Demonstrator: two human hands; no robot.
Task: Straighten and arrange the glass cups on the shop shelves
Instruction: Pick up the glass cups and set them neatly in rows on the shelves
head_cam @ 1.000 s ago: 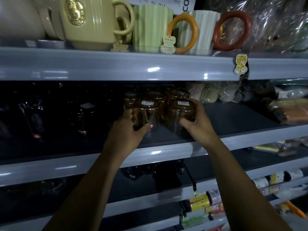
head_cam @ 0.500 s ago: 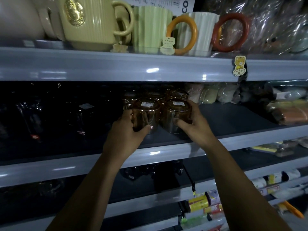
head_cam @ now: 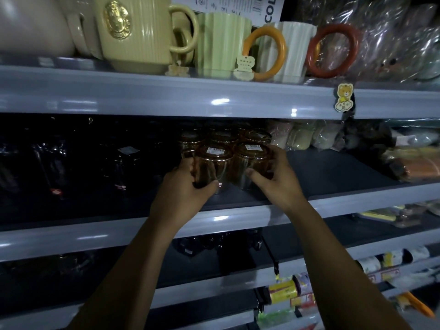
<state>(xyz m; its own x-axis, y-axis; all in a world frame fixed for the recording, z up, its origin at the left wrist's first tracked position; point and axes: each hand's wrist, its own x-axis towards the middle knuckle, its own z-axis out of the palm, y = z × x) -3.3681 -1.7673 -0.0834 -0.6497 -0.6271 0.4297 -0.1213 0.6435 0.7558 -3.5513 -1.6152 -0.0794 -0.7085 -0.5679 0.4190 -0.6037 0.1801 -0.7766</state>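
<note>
Several amber glass cups stand upside down in a tight cluster on the dark middle shelf. The front left cup carries a white price sticker on its base; my left hand grips it from the left, thumb across its front. My right hand grips the front right cup, fingers curled round its far side, thumb at its lower front. These two cups touch side by side. Behind them more amber cups show in the dark.
Dark glassware fills the shelf's left part. Wrapped goods lie at the back right. The upper shelf holds ribbed ceramic mugs with ring handles. A bear tag hangs from its grey edge. Lower shelves hold small packaged items.
Both hands have shifted the two front cups slightly left, closer together against the cluster. The grips are unchanged.
</note>
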